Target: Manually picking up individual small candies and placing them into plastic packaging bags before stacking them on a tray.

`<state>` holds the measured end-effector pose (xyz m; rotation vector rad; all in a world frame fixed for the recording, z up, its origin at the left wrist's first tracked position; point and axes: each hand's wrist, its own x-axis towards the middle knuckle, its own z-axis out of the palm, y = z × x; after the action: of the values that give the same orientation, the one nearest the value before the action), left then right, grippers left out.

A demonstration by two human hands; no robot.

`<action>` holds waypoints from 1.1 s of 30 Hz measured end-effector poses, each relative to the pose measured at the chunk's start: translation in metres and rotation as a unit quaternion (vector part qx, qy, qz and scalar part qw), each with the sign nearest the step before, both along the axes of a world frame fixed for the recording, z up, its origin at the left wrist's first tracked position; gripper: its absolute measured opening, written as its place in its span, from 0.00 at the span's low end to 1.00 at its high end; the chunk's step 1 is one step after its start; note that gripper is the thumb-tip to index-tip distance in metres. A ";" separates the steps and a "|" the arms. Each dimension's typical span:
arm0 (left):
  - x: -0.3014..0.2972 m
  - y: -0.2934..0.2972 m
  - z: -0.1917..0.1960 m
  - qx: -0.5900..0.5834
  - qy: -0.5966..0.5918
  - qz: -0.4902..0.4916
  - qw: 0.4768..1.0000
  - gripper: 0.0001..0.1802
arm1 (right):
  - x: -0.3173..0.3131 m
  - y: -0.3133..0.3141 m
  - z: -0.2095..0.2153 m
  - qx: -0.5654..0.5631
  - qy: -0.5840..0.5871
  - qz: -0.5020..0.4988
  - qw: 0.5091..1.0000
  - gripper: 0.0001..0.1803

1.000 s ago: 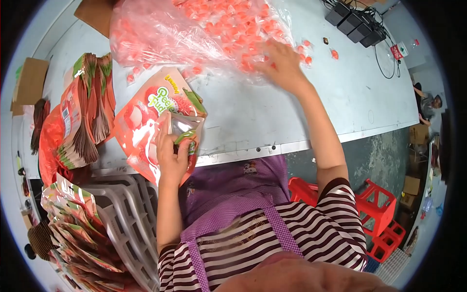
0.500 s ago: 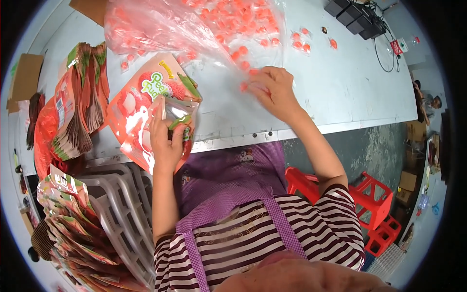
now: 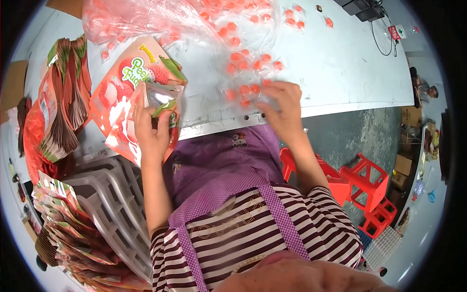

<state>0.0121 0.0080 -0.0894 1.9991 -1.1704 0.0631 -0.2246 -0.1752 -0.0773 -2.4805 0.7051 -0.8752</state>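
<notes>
My left hand (image 3: 152, 127) is closed on the upper edge of a red and pink candy pouch (image 3: 125, 136), whose mouth gapes and shows a silvery lining. Under it on the table lies another printed pouch (image 3: 112, 91) of the same kind. My right hand (image 3: 287, 111) hovers by the table's front edge, thumb and fingers apart. Just left of its fingertips are several red-orange candies (image 3: 244, 89) in clear wrappers, loosely spread. More wrapped candies (image 3: 235, 57) lie farther back, up to a large clear plastic bag (image 3: 131, 22) of them.
Bundled flat pouches (image 3: 63, 104) stand on the table at left. Below them, filled pouches (image 3: 73, 228) lean against grey plastic crates (image 3: 114, 209). Black power adapters (image 3: 362, 14) with cables sit at the far right. Red stools (image 3: 365, 182) stand on the floor at right.
My right hand has moved slightly down and its fingers have spread. Several wrapped candies now lie in the open beside it. My left hand still holds the pouch; the whole view has shifted.
</notes>
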 end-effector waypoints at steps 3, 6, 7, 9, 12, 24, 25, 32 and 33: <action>-0.001 0.001 0.001 0.007 0.028 0.006 1.000 0.08 | 0.012 0.019 -0.002 -0.044 0.022 -0.003 0.999 0.24; -0.002 0.001 0.000 -0.006 0.021 0.009 1.000 0.08 | 0.013 0.015 0.002 -0.033 0.039 -0.023 0.998 0.28; -0.002 0.001 0.000 -0.006 0.022 0.010 1.000 0.08 | 0.012 0.014 0.003 -0.034 0.040 -0.022 0.998 0.28; -0.002 0.001 0.002 -0.008 0.014 0.008 1.000 0.08 | 0.010 0.009 0.006 -0.040 0.055 -0.033 0.997 0.29; -0.002 0.002 0.002 0.006 0.025 0.012 1.000 0.09 | 0.008 0.008 0.009 -0.040 0.068 -0.026 0.997 0.30; -0.003 -0.002 0.003 -0.026 -0.002 0.004 1.000 0.08 | 0.026 0.029 0.006 -0.033 0.096 0.044 0.994 0.29; -0.003 0.000 0.002 -0.024 -0.001 0.004 1.000 0.08 | 0.025 0.026 0.005 -0.031 0.098 0.044 0.994 0.29; -0.003 0.000 0.005 -0.002 0.031 0.009 0.999 0.08 | 0.015 -0.026 -0.002 -0.045 0.079 -0.097 0.991 0.30; -0.003 0.000 0.005 -0.004 0.031 0.009 0.999 0.08 | 0.013 -0.026 -0.005 -0.022 0.086 -0.087 0.992 0.29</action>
<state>0.0086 0.0081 -0.0845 1.9909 -1.1128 0.0150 -0.2112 -0.2009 -0.0823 -2.5855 0.9821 -0.7493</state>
